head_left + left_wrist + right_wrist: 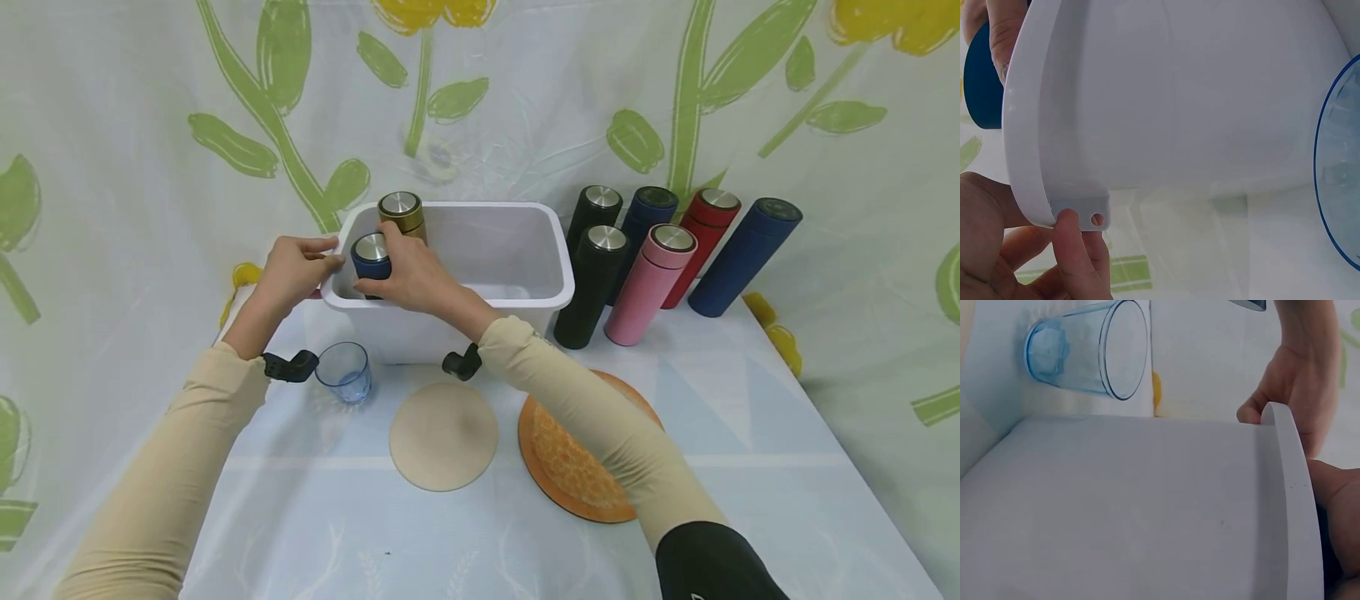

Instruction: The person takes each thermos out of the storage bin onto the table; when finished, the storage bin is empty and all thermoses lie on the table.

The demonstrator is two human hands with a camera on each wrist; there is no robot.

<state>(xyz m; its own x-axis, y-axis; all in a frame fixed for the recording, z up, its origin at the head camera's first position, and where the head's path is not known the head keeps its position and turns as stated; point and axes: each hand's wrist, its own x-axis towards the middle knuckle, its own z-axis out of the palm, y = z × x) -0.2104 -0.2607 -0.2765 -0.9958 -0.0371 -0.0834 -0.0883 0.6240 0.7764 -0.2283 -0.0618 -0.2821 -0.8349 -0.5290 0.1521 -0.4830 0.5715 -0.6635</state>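
A white plastic bin stands toward the back of the table. My left hand holds its left end; in the left wrist view the thumb presses a small holed tab under the rim, with fingers behind it. Inside the bin's left end, my right hand grips a dark blue thermos flask with a silver-topped lid, near its top. Just behind that flask stands a gold one, close to my right fingers. The bin's wall hides the lower parts of both flasks.
Several flasks stand right of the bin, among them a pink one, a red one and a black one. A clear blue glass stands before the bin. Nearby lie a beige round mat and an orange-brown round mat.
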